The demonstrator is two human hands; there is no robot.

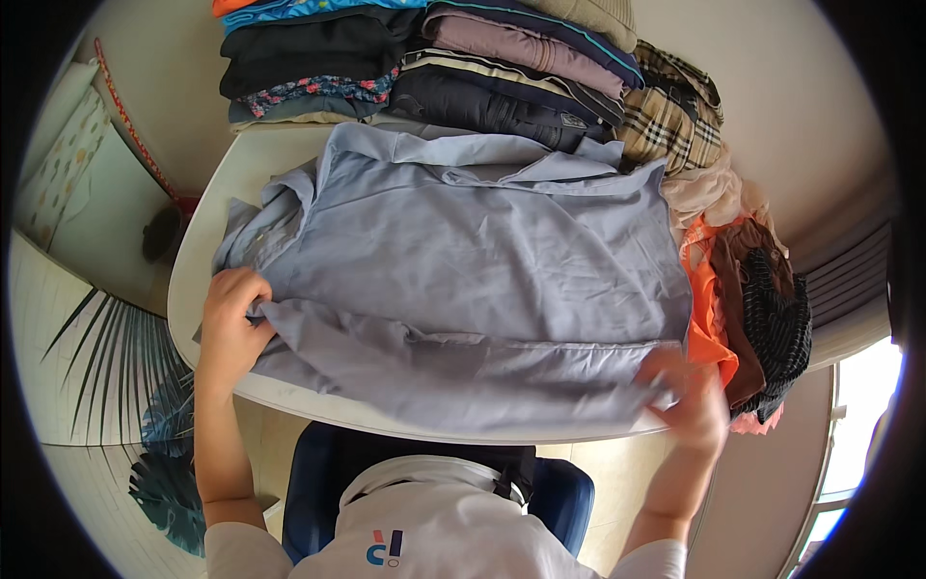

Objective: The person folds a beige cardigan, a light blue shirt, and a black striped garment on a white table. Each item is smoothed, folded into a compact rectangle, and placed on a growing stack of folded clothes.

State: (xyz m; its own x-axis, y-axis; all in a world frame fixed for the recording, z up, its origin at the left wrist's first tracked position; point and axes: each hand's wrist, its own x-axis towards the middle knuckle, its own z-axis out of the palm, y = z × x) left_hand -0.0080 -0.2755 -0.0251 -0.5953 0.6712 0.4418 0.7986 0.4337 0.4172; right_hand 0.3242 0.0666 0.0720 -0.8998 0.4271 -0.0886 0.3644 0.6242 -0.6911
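Observation:
A grey-blue woven shirt [477, 253] lies spread across the white table [195, 289] in front of me, wrinkled, its near side folded over in a long strip. At the left end of that strip, my left hand [235, 311] pinches the cloth between thumb and fingers. My right hand [684, 398], blurred by motion, grips the strip's right end by the near right table edge. The near part of the cloth is blurred too. Bunched cloth, perhaps a sleeve [278, 224], rests at the shirt's left side.
Folded clothes stand in two stacks, with a black garment [311, 54] and a mauve garment [524, 51] among them. Along the right edge lie a plaid garment [673, 108], an orange garment [705, 318] and a black patterned garment [781, 318]. A blue chair [307, 492] is beneath me.

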